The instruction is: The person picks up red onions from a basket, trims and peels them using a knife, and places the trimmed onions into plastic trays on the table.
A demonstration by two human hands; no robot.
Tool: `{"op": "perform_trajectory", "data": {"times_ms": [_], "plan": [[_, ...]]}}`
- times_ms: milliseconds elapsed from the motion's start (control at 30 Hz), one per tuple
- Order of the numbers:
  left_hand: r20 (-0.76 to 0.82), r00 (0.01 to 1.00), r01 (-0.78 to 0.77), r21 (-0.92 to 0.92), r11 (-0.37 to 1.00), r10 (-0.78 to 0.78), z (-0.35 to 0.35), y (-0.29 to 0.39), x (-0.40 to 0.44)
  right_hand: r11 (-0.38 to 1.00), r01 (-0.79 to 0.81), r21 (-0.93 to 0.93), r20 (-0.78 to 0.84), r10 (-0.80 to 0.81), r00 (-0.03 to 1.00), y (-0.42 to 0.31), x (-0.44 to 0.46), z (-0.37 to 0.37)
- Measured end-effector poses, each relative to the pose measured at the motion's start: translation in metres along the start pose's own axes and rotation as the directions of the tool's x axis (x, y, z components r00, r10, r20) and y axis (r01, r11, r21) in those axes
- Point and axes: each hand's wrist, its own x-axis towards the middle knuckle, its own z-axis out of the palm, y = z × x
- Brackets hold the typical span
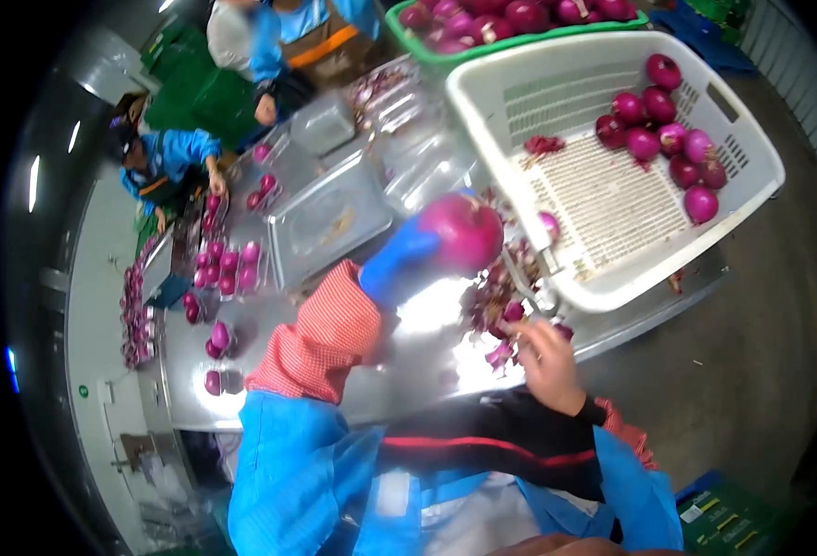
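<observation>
Head camera view shows the left hand (403, 259), in a blue glove, wrapped around a large, round, glossy purple-red onion (468, 233), held up above a shiny metal desk (385, 398). The right hand (549, 361), ungloved, is low at the near edge with its fingers partly curled, among loose, papery purple onion skins (484, 304); whether it grips anything, I cannot tell. Just beyond the skins, to the right, is a white, slatted plastic crate (649, 280) with purple onions (658, 105) gathered toward its far right side. Left of the held onion lies a clear, rectangular plastic tray (308, 248).
</observation>
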Motion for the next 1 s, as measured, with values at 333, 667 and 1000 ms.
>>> {"op": "perform_trajectory", "data": {"times_ms": [333,667,1000], "plan": [[-0.25,0.957,0.087,-0.235,0.968,-0.147,-0.021,-0.083,-0.134,0.839,0.266,-0.475,0.18,-0.203,0.962,-0.029,0.031,0.046],[-0.279,0.94,0.119,-0.265,0.957,-0.195,-0.01,-0.089,-0.142,0.814,0.312,-0.49,0.193,-0.247,0.95,-0.018,0.023,0.058],[-0.329,0.944,0.005,-0.057,0.998,-0.024,-0.004,-0.093,-0.134,0.845,0.146,-0.515,0.106,-0.107,0.989,0.004,0.005,0.048]]}}
